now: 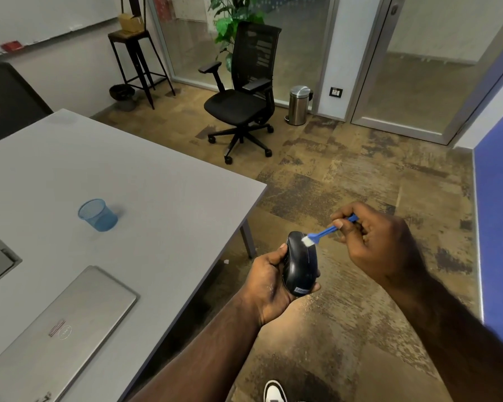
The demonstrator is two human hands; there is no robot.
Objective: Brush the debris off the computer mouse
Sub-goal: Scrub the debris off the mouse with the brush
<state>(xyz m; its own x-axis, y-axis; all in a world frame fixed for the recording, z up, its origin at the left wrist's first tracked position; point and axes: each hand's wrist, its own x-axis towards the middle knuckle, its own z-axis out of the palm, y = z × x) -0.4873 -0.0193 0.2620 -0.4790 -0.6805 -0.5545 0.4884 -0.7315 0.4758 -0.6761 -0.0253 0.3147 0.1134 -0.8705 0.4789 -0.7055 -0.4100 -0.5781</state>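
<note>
A black computer mouse [299, 265] is held upright off the table, over the carpet, in my left hand [266, 285], with fingers wrapped round its left side and bottom. My right hand [378, 242] pinches a small blue brush [328, 230] by its handle. The brush's white bristles touch the top right of the mouse near its front end.
A grey table [145, 181] lies to the left, bearing a blue mesh cup [98, 214] and a shut silver laptop [61, 329]. Beyond stand a black office chair [244, 94], a steel bin [299, 105], a tall stool [137, 59] and glass doors. My shoe [275, 391] shows below.
</note>
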